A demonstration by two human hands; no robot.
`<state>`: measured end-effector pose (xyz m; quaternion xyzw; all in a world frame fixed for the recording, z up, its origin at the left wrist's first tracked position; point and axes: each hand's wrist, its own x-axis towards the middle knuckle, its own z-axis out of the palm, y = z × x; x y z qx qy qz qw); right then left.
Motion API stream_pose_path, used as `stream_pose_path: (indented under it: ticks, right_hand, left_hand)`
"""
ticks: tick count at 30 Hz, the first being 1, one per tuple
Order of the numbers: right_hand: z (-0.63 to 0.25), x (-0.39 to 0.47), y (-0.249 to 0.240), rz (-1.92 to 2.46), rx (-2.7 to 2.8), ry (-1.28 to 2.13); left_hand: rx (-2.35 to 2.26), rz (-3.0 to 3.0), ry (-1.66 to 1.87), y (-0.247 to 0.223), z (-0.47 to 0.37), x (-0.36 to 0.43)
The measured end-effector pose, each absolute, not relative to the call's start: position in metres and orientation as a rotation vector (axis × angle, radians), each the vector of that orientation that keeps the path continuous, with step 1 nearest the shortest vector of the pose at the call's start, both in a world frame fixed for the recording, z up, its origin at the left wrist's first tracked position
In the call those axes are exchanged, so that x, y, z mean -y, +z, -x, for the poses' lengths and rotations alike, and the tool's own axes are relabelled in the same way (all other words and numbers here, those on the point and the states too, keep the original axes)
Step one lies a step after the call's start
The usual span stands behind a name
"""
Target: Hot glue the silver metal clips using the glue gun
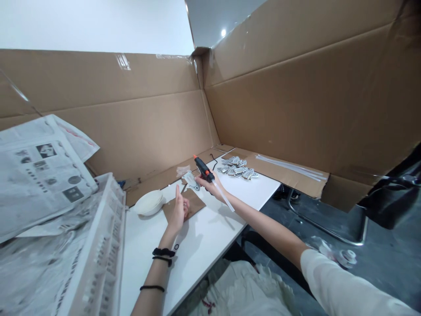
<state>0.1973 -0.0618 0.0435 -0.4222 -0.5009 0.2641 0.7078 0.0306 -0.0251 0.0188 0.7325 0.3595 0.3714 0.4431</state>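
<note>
My right hand (209,185) is wrapped around a black hot glue gun (204,170) with an orange tip, which points up and away. A translucent glue stick (226,198) juts from its rear. Just beyond that hand is a pale grey-white piece (190,180); whether they touch is unclear. My left hand (178,210) hovers at a brown cardboard sheet (196,204), one finger stretched upward and the others loosely curled, with nothing visible in it. To its left lies a stack of white round discs (149,203).
A heap of small silvery pieces (237,168) lies at the table's far right. Clear glue sticks (289,166) rest on a cardboard flap. A white plastic basket (98,245) with newspapers (49,169) stands left. Tall cardboard walls (296,96) enclose the white table (197,245).
</note>
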Motion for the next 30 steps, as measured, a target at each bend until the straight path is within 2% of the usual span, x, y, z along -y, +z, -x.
stream_pose_path:
  ticks: [3, 5, 8, 11, 15, 19, 25, 30]
  right_hand:
    - [-0.197, 0.057, 0.036, 0.904, 1.145, 0.548]
    - [-0.197, 0.054, 0.032, 0.889, 1.149, 0.54]
    - [-0.197, 0.053, 0.03, 0.885, 1.152, 0.547]
    - [-0.196, 0.054, 0.031, 0.873, 1.197, 0.514]
    - [-0.195, 0.055, 0.029, 0.952, 1.227, 0.405]
    - [-0.196, 0.053, 0.024, 0.939, 1.215, 0.406]
    - [-0.193, 0.055, 0.022, 0.92, 1.242, 0.41]
    - [-0.191, 0.058, 0.021, 0.945, 1.251, 0.413]
  left_hand:
    - [-0.631, -1.449, 0.991, 0.031, -0.028, 0.032]
    - [-0.564, -1.454, 0.969, 0.036, -0.023, 0.033]
    - [-0.749, -1.774, 0.826, 0.031, -0.018, 0.028]
    - [-0.989, -1.974, 0.894, 0.02, -0.021, 0.024]
    - [-0.859, -1.799, 1.059, 0.02, -0.028, 0.028]
    - [-0.674, -1.671, 1.014, 0.027, -0.027, 0.033]
    - [-1.029, -2.057, 0.957, 0.022, -0.021, 0.029]
    - [-1.007, -1.826, 1.115, 0.021, -0.026, 0.03]
